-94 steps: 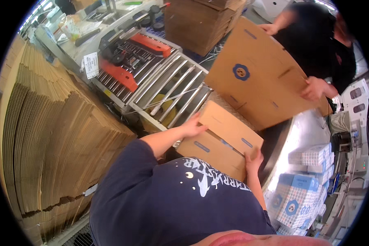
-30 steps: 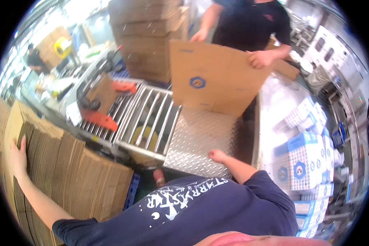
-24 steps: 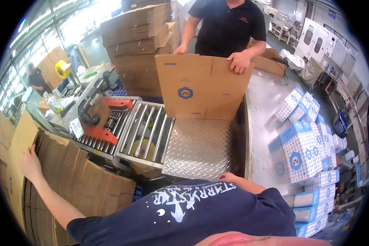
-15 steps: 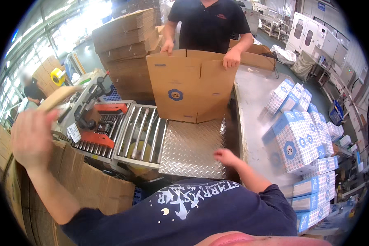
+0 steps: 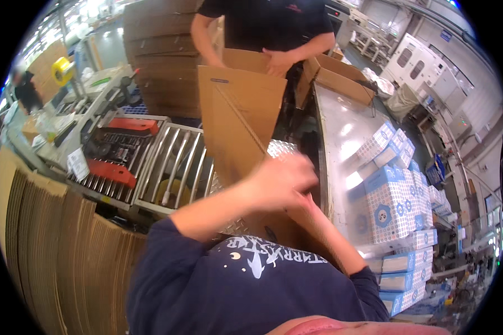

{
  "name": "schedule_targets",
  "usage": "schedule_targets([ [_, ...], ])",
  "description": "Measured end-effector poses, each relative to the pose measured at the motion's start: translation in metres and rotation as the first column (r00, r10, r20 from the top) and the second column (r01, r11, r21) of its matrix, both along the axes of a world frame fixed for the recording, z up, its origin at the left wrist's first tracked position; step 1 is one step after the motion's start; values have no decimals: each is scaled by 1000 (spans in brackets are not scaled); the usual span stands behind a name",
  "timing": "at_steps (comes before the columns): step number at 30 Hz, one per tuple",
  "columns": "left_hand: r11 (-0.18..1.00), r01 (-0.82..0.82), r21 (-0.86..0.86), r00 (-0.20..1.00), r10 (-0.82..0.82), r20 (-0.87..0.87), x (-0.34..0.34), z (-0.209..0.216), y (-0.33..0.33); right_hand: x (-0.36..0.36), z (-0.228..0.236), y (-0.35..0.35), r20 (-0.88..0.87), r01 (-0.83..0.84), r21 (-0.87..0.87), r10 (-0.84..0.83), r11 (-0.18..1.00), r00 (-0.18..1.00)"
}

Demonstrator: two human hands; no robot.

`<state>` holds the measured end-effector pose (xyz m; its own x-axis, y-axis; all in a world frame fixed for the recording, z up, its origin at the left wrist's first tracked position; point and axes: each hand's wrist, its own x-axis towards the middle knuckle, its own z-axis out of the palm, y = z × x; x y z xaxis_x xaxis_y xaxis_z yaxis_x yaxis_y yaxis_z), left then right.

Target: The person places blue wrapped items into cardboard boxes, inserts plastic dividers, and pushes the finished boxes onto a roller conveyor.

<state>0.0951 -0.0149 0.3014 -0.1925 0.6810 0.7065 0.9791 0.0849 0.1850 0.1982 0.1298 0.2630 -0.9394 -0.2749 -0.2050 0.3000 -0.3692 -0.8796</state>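
A brown cardboard sheet, seen nearly edge-on, runs slantwise in front of me, its corrugated edge (image 5: 239, 117) rising toward the far carton. My left hand (image 5: 285, 177), blurred by motion, is closed over this edge. Just below it is my right hand (image 5: 303, 205), close against the sheet; its fingers are mostly hidden behind the left. Across from me a co-worker's hand (image 5: 280, 62) is at the top of a partly opened brown carton (image 5: 243, 106), which stands over the metal plate (image 5: 282, 147). The other hand of that person is hidden inside the carton.
A roller conveyor (image 5: 176, 164) with red guards lies at the left. Flattened cartons (image 5: 67, 240) stand on edge at my near left; more (image 5: 159, 61) are piled behind. Blue-and-white boxes (image 5: 394, 206) crowd the right table (image 5: 335, 134), with an open carton (image 5: 341, 84) at its far end.
My left hand has swung from the far left to the middle, bringing the cardboard sheet, and meets my right hand. The co-worker's flat carton has been partly opened.
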Motion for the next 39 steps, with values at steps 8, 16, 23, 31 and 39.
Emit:
schedule_targets([
  [8, 760, -466, 453, 699, 2, 715, -169, -75, -81, -41, 13, 27, -85, 77, 151, -65, 986, 994],
  [16, 951, 147, -273, 778, 59, 626, -134, -21, -114, -115, 31, 62, -319, 805, 211, -740, 554, 592],
  [23, 463, 654, -598, 566, 223, 793, -120, -61, -100, -129, -65, 22, 167, 204, 847, 611, -490, 774],
  [31, 491, -32, -870, 924, 346, 162, -119, -11, -114, -185, 69, 63, -655, 418, 721, 345, 552, 673],
  [39, 628, -588, -510, 216, 729, 649, -102, -141, -196, -107, -13, -1, -110, 358, 926, 826, -116, 553],
])
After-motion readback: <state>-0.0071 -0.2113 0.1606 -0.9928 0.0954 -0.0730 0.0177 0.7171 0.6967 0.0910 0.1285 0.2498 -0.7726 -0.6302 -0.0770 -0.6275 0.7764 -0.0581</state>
